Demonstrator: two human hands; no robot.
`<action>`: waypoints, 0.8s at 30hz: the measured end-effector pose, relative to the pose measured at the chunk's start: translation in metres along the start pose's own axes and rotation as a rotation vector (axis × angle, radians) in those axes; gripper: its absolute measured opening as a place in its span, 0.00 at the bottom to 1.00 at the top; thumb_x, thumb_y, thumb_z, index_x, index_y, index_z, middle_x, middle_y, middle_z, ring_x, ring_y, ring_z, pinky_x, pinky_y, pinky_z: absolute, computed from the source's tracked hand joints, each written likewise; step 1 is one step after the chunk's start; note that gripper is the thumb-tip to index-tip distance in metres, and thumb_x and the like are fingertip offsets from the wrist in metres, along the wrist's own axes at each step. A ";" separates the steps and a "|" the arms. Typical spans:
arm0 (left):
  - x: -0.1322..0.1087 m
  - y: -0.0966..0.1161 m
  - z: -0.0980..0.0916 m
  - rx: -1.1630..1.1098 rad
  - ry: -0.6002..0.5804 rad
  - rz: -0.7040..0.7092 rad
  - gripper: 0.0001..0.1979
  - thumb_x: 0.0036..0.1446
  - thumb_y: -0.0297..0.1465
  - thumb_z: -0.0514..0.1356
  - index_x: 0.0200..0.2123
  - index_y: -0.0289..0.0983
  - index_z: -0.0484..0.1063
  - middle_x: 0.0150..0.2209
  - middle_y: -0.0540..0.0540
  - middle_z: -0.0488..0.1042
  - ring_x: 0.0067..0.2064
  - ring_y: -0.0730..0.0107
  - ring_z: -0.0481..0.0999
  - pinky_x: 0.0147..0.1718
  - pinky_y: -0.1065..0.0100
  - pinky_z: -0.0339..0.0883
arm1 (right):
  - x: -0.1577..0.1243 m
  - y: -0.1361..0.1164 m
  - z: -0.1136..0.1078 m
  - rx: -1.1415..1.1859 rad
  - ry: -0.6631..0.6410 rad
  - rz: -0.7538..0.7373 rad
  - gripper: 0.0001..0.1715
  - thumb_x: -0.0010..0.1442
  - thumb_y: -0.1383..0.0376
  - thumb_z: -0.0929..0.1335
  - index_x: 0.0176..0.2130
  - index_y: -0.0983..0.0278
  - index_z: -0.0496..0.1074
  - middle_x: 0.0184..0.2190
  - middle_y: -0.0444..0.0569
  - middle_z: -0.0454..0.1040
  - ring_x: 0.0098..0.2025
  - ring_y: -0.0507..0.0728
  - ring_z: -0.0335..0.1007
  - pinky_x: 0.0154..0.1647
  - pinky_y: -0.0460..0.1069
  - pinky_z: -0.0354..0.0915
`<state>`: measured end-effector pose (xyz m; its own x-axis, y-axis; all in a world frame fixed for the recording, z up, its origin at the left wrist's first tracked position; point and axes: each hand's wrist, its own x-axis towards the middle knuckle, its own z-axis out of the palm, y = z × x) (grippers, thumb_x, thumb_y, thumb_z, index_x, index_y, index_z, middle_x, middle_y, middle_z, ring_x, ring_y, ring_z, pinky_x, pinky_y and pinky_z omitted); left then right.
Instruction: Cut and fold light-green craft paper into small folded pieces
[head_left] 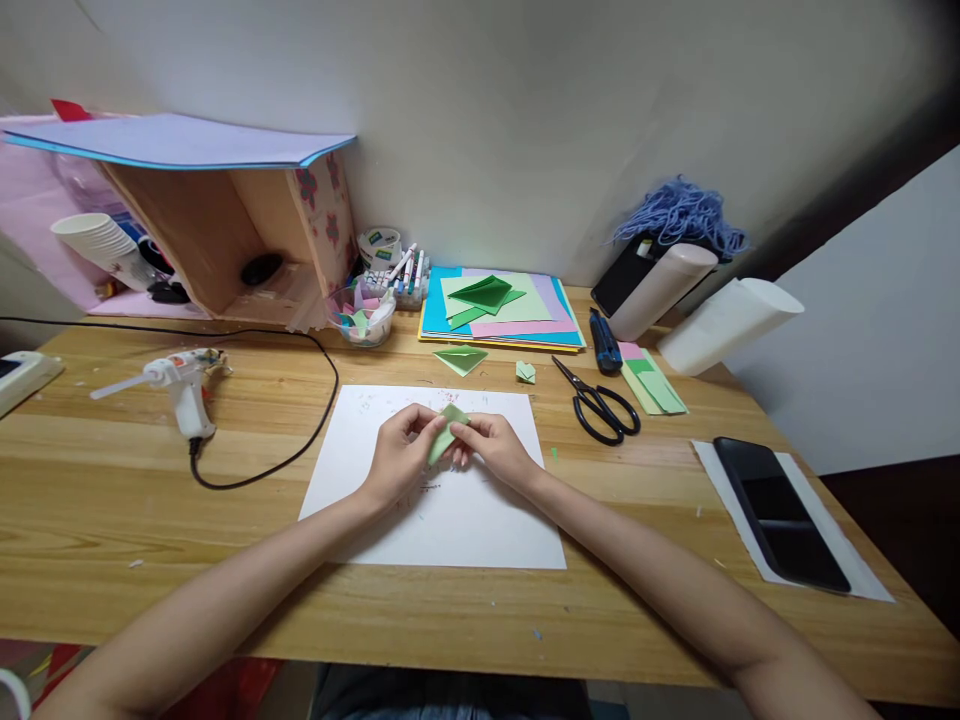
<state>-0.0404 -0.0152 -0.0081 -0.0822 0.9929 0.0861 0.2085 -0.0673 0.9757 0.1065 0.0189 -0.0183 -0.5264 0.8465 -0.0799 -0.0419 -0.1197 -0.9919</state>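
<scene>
Between my two hands is a small piece of folded green paper (442, 440), held above a white sheet (450, 530) marked with small specks. My left hand (405, 450) pinches its left side between thumb and fingers. On the other side, my right hand (495, 450) grips the paper's upper right edge with the thumb on top. Just beyond the white sheet lie a folded green paper diamond (461, 359) and a tiny folded green piece (526, 372). Black-handled scissors (598, 402) rest to the right of the sheet.
A glue gun (184, 390) with a looping black cord sits at left. Behind are a wooden box (217, 230), a tub of paper scraps (361, 318) and stacked coloured paper (431, 315). To the right lie a blue cutter (604, 342), paper rolls (724, 325) and a phone (780, 515).
</scene>
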 end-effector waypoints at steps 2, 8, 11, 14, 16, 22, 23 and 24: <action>0.001 -0.002 0.000 -0.017 -0.007 -0.025 0.12 0.52 0.39 0.57 0.26 0.35 0.68 0.24 0.50 0.70 0.25 0.75 0.66 0.25 0.74 0.59 | 0.000 0.002 -0.001 0.013 -0.006 -0.012 0.25 0.53 0.49 0.65 0.23 0.68 0.71 0.17 0.46 0.71 0.18 0.48 0.64 0.21 0.44 0.61; 0.002 -0.001 0.001 -0.053 -0.025 -0.038 0.13 0.52 0.39 0.58 0.25 0.34 0.68 0.22 0.51 0.69 0.24 0.76 0.66 0.24 0.74 0.59 | 0.000 0.006 -0.001 0.021 0.008 -0.053 0.26 0.56 0.49 0.62 0.24 0.68 0.70 0.18 0.47 0.72 0.18 0.49 0.65 0.20 0.44 0.61; 0.003 -0.001 0.001 -0.064 -0.047 -0.059 0.14 0.51 0.40 0.58 0.25 0.34 0.68 0.22 0.51 0.69 0.24 0.76 0.66 0.25 0.73 0.60 | -0.001 0.006 -0.001 0.020 0.026 -0.059 0.27 0.57 0.49 0.61 0.23 0.68 0.69 0.17 0.46 0.71 0.17 0.49 0.65 0.20 0.44 0.62; 0.004 -0.003 0.000 -0.076 -0.096 -0.092 0.14 0.50 0.40 0.58 0.23 0.34 0.67 0.21 0.51 0.68 0.24 0.76 0.66 0.24 0.73 0.59 | -0.001 0.007 0.000 0.030 0.039 -0.068 0.26 0.58 0.50 0.60 0.22 0.67 0.67 0.16 0.44 0.69 0.17 0.50 0.65 0.19 0.45 0.61; 0.004 -0.005 -0.002 -0.077 -0.127 -0.097 0.14 0.50 0.39 0.59 0.22 0.34 0.65 0.21 0.52 0.66 0.24 0.76 0.65 0.23 0.74 0.57 | -0.002 0.007 0.000 0.016 0.060 -0.073 0.25 0.59 0.50 0.60 0.22 0.66 0.66 0.15 0.43 0.67 0.17 0.50 0.64 0.18 0.45 0.61; 0.004 -0.005 -0.003 -0.092 -0.101 -0.073 0.14 0.51 0.39 0.58 0.23 0.35 0.63 0.21 0.53 0.64 0.23 0.77 0.63 0.23 0.74 0.57 | 0.000 0.003 -0.004 -0.006 -0.048 0.003 0.23 0.55 0.50 0.63 0.25 0.67 0.68 0.19 0.44 0.70 0.21 0.51 0.67 0.24 0.46 0.64; 0.003 -0.004 -0.003 -0.094 -0.090 -0.068 0.14 0.51 0.39 0.58 0.23 0.35 0.63 0.21 0.53 0.64 0.24 0.77 0.64 0.23 0.74 0.57 | 0.000 0.002 -0.005 -0.015 -0.079 0.021 0.22 0.54 0.50 0.65 0.26 0.67 0.68 0.20 0.45 0.70 0.22 0.51 0.68 0.25 0.46 0.65; 0.003 -0.004 -0.003 -0.095 -0.082 -0.063 0.14 0.51 0.39 0.58 0.23 0.35 0.63 0.21 0.53 0.64 0.24 0.77 0.64 0.23 0.74 0.57 | 0.000 0.002 -0.005 -0.028 -0.099 0.033 0.21 0.53 0.51 0.66 0.26 0.67 0.69 0.20 0.45 0.71 0.23 0.51 0.68 0.26 0.46 0.64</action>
<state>-0.0446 -0.0118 -0.0113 -0.0113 0.9999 0.0111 0.1122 -0.0097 0.9936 0.1107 0.0217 -0.0206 -0.6084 0.7868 -0.1043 0.0002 -0.1312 -0.9914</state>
